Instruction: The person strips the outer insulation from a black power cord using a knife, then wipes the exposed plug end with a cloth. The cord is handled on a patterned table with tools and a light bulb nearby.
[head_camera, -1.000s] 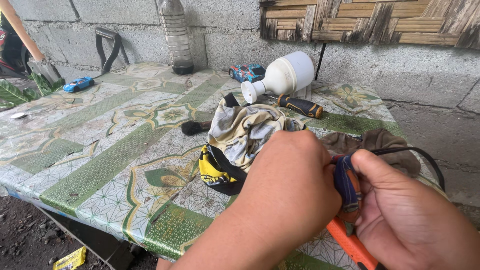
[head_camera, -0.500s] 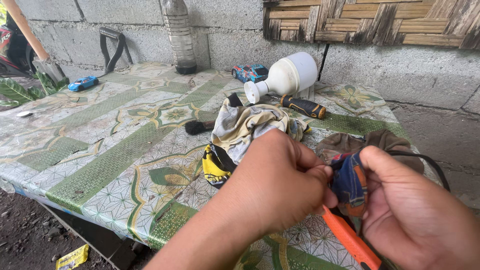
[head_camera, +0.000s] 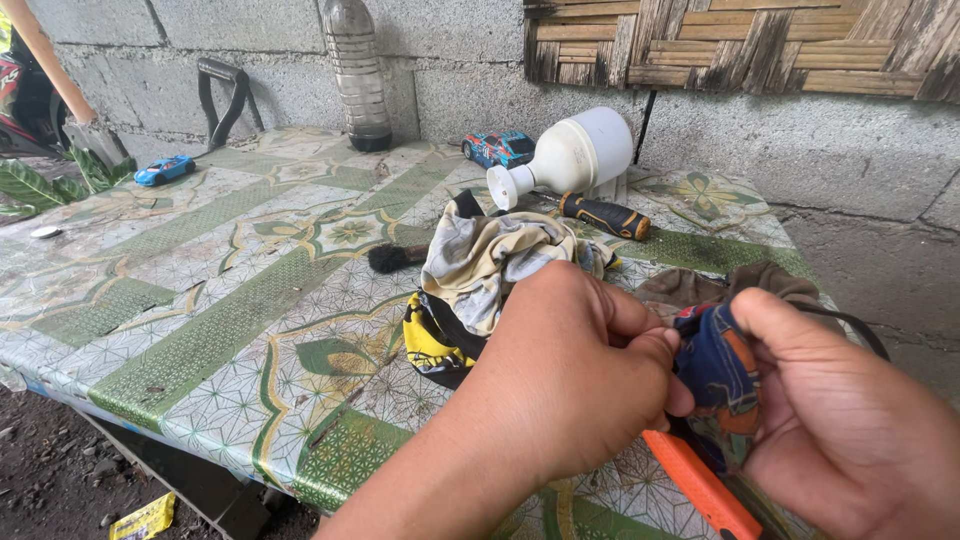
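Two bare hands over a green-patterned table. Left hand and right hand, both closed, pinching a blue and orange cloth between them at the table's near right corner (orange tool handle just beneath). Nearby: crumpled pale rag, white bulb, screwdriver.

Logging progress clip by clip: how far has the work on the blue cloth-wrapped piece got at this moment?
Done: nothing looks finished. A crumpled rag, a screwdriver and a white bulb lie loose on the table. In hand: the left hand and right hand both pinch a blue cloth above an orange handle; what the cloth covers is hidden. Left: cannot tell.
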